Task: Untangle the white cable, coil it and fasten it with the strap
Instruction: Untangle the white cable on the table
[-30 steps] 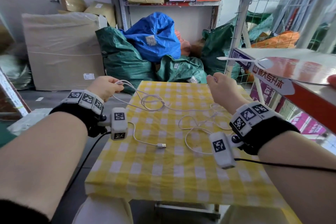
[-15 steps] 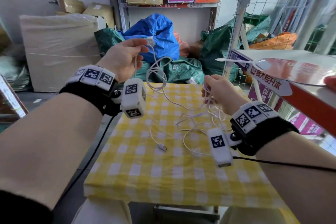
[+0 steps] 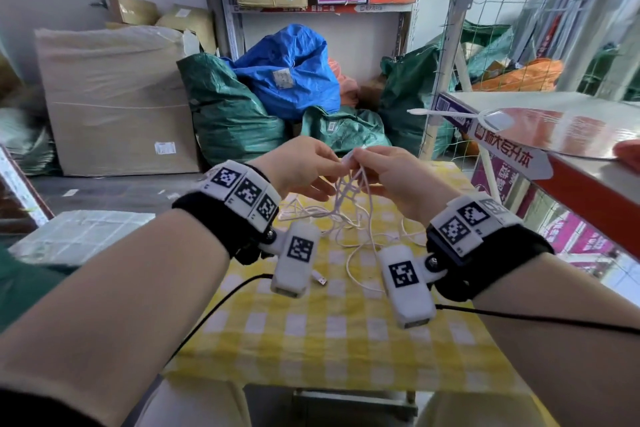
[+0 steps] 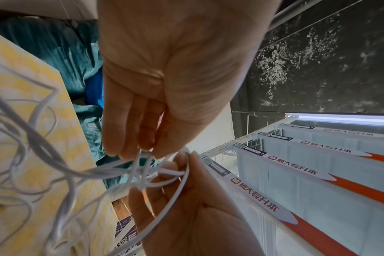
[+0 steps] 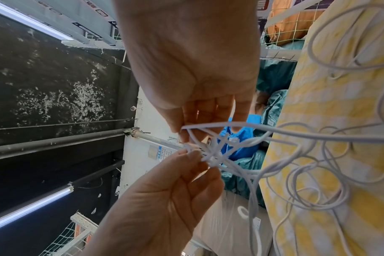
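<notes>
The white cable hangs in a tangled bunch from between both hands, above the far half of the yellow checked table. Its lower loops and a USB plug lie on the cloth. My left hand pinches strands at the knot with thumb and forefinger. My right hand pinches the cable right beside it, fingertips almost touching the left's. In the left wrist view the left hand meets the knot from above and the right hand from below. I cannot pick out the strap.
A metal shelf with a red front edge juts in close on the right, with a flat hand fan on it. Green sacks and a blue sack are piled behind the table. A wrapped carton stands at the left.
My left hand has come down and to the right to meet the right hand. Both now pinch the tangle at one spot, and more of the cable is lifted off the cloth.
</notes>
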{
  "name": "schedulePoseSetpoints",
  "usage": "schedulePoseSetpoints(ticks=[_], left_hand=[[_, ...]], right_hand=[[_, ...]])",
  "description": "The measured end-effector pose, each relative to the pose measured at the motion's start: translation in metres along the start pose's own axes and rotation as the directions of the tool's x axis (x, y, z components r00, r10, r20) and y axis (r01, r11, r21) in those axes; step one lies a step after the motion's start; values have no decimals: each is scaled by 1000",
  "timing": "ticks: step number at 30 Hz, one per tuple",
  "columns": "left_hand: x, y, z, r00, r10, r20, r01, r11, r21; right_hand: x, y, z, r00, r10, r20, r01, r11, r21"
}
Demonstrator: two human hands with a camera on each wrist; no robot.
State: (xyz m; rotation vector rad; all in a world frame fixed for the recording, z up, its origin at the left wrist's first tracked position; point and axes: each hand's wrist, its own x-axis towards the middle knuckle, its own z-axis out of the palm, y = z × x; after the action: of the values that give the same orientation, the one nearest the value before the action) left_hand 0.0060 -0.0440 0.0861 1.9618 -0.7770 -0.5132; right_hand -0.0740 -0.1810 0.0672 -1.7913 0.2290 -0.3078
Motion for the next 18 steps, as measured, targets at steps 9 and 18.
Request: schedulePoseSetpoints(ticks=[9, 18], left_hand=[[7, -9, 4, 960, 149, -236, -89, 965, 247], [10, -43, -22, 855, 134, -501, 216, 786, 579]], right_hand=[[-9, -3, 10, 995, 65, 73, -76, 983, 165], [-10, -7, 14, 993, 121, 1, -114, 934, 338]])
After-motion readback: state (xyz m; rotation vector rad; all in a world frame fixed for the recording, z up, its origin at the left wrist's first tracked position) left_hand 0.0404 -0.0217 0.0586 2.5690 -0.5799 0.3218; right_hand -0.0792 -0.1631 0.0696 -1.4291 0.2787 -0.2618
